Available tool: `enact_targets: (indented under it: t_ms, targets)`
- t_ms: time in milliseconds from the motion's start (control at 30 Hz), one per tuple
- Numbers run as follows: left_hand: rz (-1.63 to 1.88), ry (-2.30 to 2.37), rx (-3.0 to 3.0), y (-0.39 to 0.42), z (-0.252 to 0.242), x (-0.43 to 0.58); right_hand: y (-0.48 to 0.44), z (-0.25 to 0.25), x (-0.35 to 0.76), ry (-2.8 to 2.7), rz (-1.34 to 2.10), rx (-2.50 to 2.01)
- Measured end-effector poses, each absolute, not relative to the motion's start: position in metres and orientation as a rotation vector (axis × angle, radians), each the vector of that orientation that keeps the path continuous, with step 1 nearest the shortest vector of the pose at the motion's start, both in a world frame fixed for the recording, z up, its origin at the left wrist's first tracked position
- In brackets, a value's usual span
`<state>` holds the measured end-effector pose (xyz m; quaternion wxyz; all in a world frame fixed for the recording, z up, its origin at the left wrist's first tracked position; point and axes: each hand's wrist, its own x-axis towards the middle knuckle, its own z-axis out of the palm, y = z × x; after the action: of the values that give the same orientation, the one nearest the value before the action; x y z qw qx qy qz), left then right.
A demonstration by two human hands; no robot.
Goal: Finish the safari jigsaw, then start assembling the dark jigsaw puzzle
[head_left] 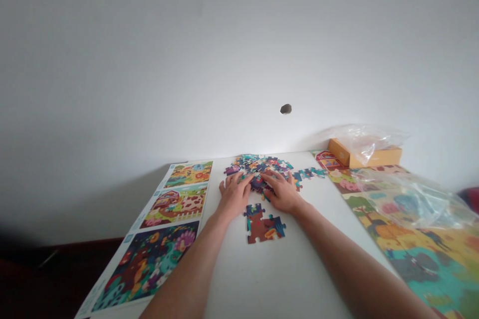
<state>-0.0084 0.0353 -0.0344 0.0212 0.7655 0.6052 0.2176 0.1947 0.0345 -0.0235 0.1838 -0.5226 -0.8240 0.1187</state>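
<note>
Both hands rest at the near side of a heap of loose jigsaw pieces (258,163) at the back of a white table (239,279). My left hand (235,192) lies over the heap's left part, fingers spread. On the right, my right hand (281,190) reaches in with its fingers stretched out, touching pieces in the middle. Whether a fingertip presses on one particular piece I cannot tell. Just below the hands lies a small joined puzzle section (258,227), brown with dark blue, made of several pieces. More pieces (312,173) trail off to the heap's right.
A printed sheet with three pictures (179,204) lies along the left edge. To the right is a large colourful animal puzzle (419,259), partly under a clear plastic bag (415,204). A yellow box (381,156) with more plastic stands at the back, against the wall (187,60).
</note>
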Motion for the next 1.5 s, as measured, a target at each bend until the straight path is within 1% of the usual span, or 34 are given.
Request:
enact_targets:
  t_ms: [133,267,333,467,567,667,800,933,1067,1167,1300,1500]
  targets:
    - [0.662,1.788,2.444,0.032,-0.033,-0.008,0.036,-0.02,0.196,-2.151,0.267,-1.619]
    - [0.662,1.941,2.345,0.036,-0.037,-0.008,0.038,-0.02,0.201,-1.782,0.088,-1.95]
    - [0.662,2.001,2.294,0.038,-0.038,-0.009,0.039,-0.022,0.202,-1.706,0.046,-2.038]
    - [0.705,2.035,2.262,0.038,-0.036,-0.009,0.04,-0.026,0.203,-1.764,0.056,-2.026]
    - [0.725,1.86,2.394,0.034,-0.033,-0.008,0.041,-0.027,0.201,-1.814,0.09,-1.978]
    - [0.665,1.689,2.494,0.03,-0.031,-0.006,0.041,-0.026,0.2,-1.872,0.146,-1.915]
    - [0.693,1.809,2.386,0.033,-0.033,-0.006,0.041,-0.026,0.199,-1.941,0.185,-1.889]
    - [0.762,1.86,2.35,0.036,-0.035,-0.008,0.041,-0.022,0.203,-1.764,0.104,-1.992]
    - [0.731,1.569,2.553,0.031,-0.033,-0.008,0.041,-0.019,0.209,-1.615,0.055,-2.079]
    - [0.679,1.446,2.619,0.027,-0.03,-0.006,0.042,-0.021,0.21,-1.682,0.12,-2.015]
    - [0.675,1.603,2.516,0.029,-0.031,-0.006,0.045,-0.027,0.205,-1.735,0.216,-1.818]
    - [0.803,1.756,2.446,0.032,-0.032,-0.007,0.048,-0.029,0.204,-1.732,0.427,-1.507]
